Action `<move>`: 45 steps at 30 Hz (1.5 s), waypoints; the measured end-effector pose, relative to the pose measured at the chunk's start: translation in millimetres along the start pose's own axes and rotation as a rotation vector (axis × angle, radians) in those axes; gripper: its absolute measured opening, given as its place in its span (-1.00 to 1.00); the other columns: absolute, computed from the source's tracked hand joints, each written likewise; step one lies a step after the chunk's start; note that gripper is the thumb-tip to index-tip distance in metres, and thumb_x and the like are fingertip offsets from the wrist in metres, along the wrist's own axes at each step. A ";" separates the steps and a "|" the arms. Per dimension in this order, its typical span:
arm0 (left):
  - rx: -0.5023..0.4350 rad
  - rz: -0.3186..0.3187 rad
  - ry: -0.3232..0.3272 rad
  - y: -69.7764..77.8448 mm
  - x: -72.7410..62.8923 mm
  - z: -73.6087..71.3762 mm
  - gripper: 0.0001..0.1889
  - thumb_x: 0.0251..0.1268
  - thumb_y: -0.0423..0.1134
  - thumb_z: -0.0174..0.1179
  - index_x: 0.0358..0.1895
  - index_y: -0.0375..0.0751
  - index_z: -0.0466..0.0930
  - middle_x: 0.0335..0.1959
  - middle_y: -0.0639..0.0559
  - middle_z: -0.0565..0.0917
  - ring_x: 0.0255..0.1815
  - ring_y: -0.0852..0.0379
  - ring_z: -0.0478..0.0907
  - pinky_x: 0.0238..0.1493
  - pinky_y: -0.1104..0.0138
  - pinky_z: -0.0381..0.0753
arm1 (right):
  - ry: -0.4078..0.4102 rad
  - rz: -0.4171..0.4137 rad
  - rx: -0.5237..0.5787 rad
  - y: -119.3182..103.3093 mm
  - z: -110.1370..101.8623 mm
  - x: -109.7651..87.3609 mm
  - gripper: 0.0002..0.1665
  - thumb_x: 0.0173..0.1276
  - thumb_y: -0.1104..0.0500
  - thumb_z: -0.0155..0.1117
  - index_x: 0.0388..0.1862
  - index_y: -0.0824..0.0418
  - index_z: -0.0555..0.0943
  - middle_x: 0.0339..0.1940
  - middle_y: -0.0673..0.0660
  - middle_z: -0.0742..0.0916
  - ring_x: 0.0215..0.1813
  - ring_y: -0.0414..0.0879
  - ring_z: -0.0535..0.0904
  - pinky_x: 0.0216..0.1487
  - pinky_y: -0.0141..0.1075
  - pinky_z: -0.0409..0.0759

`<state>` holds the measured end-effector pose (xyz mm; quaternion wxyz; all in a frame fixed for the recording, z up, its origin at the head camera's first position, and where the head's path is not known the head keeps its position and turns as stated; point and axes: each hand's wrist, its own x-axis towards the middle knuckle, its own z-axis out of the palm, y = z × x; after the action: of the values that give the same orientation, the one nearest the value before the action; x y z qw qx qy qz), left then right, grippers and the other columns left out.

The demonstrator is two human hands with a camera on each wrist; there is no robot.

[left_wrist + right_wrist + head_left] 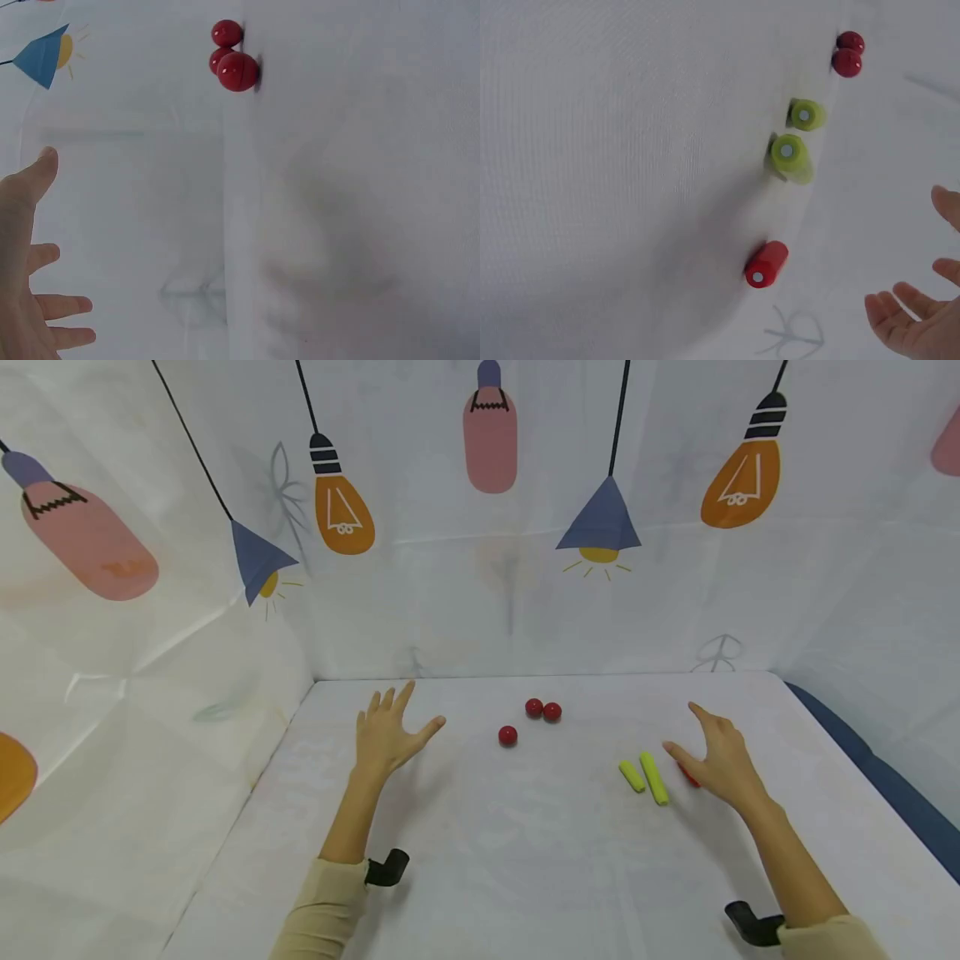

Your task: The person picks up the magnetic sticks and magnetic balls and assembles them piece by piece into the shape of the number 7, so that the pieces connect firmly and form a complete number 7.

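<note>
Partly, the right hand (722, 765) hides a red stick (689, 777).

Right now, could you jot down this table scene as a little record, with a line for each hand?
Left hand: holds nothing, left of the balls
Right hand: holds nothing, nearest the red stick
Red balls: three; two close together, one nearer the person
Yellow-green sticks: two, side by side, one longer
Red stick: one, partly hidden in the head view
Table: white surface
Backdrop: white, printed with lamps
</note>
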<state>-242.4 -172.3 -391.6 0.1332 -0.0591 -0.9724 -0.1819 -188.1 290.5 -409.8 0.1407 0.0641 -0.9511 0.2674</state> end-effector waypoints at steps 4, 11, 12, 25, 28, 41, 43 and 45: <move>-0.023 0.011 0.010 3.3 0.6 7.2 -0.12 0.09 0.39 0.06 0.42 -0.03 0.19 0.31 -0.33 0.34 0.36 -0.36 0.16 0.23 -0.31 0.11 | -0.004 -0.023 0.014 -1.5 5.8 0.6 -0.13 0.29 0.03 0.25 0.33 0.55 0.14 0.14 0.66 0.33 0.14 0.52 0.24 0.05 0.39 0.25; -0.084 0.041 0.049 12.6 3.6 24.3 -0.18 0.09 0.33 0.13 0.34 -0.12 0.34 0.17 -0.30 0.51 0.18 -0.29 0.43 0.11 -0.14 0.41 | -0.038 -0.011 0.021 -4.3 15.7 0.1 -0.16 0.28 0.08 0.27 0.35 0.51 0.15 0.07 0.57 0.41 -0.02 0.39 0.43 -0.10 0.24 0.47; -0.098 0.045 0.056 14.0 4.0 27.5 -0.20 0.09 0.32 0.14 0.32 -0.13 0.37 0.15 -0.29 0.53 0.14 -0.27 0.47 0.07 -0.10 0.46 | -0.044 -0.010 0.026 -4.9 16.9 0.1 -0.17 0.28 0.08 0.27 0.34 0.50 0.16 0.06 0.57 0.42 -0.03 0.38 0.44 -0.11 0.22 0.49; -0.183 0.077 0.062 32.9 7.6 63.2 -0.26 0.08 0.25 0.20 0.22 -0.21 0.47 0.09 -0.25 0.58 0.08 -0.22 0.51 -0.01 -0.04 0.54 | -0.091 -0.013 0.061 -8.1 30.0 -0.4 -0.22 0.29 0.11 0.25 0.32 0.51 0.20 0.02 0.56 0.49 -0.07 0.37 0.51 -0.16 0.14 0.54; -0.223 0.099 0.047 36.0 8.2 68.8 -0.29 0.09 0.21 0.21 0.21 -0.24 0.47 0.10 -0.26 0.57 0.11 -0.22 0.49 0.02 -0.04 0.52 | -0.109 -0.006 0.059 -8.1 33.1 -0.9 -0.23 0.29 0.10 0.25 0.31 0.51 0.21 0.01 0.56 0.50 -0.06 0.36 0.51 -0.15 0.14 0.54; -0.415 0.192 -0.014 41.4 21.3 106.3 -0.38 0.10 -0.02 0.32 0.18 -0.32 0.46 0.04 -0.28 0.57 0.03 -0.16 0.50 0.03 0.03 0.51 | -0.132 -0.025 0.045 -4.1 43.8 -0.2 -0.39 0.25 0.17 0.28 0.16 0.52 0.39 -0.12 0.49 0.59 -0.18 0.30 0.58 -0.22 0.08 0.59; -0.440 0.197 -0.028 44.1 23.1 110.2 -0.39 0.10 -0.06 0.33 0.18 -0.34 0.46 0.04 -0.29 0.57 0.02 -0.18 0.51 0.02 0.03 0.52 | -0.134 -0.027 0.039 -3.7 44.3 0.7 -0.40 0.23 0.18 0.29 0.14 0.52 0.40 -0.15 0.48 0.60 -0.20 0.29 0.58 -0.24 0.06 0.60; -0.447 0.202 -0.047 47.2 24.8 113.5 -0.39 0.10 -0.08 0.33 0.18 -0.35 0.45 0.05 -0.30 0.56 0.02 -0.20 0.51 0.03 0.03 0.51 | -0.141 -0.024 0.037 -3.2 44.9 1.6 -0.40 0.22 0.18 0.30 0.13 0.53 0.41 -0.16 0.47 0.61 -0.22 0.27 0.58 -0.26 0.04 0.60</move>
<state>-285.5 -84.9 -470.6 0.1117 -0.1882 -0.9000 -0.3770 -199.5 264.0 -444.5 0.0755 0.0968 -0.9526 0.2783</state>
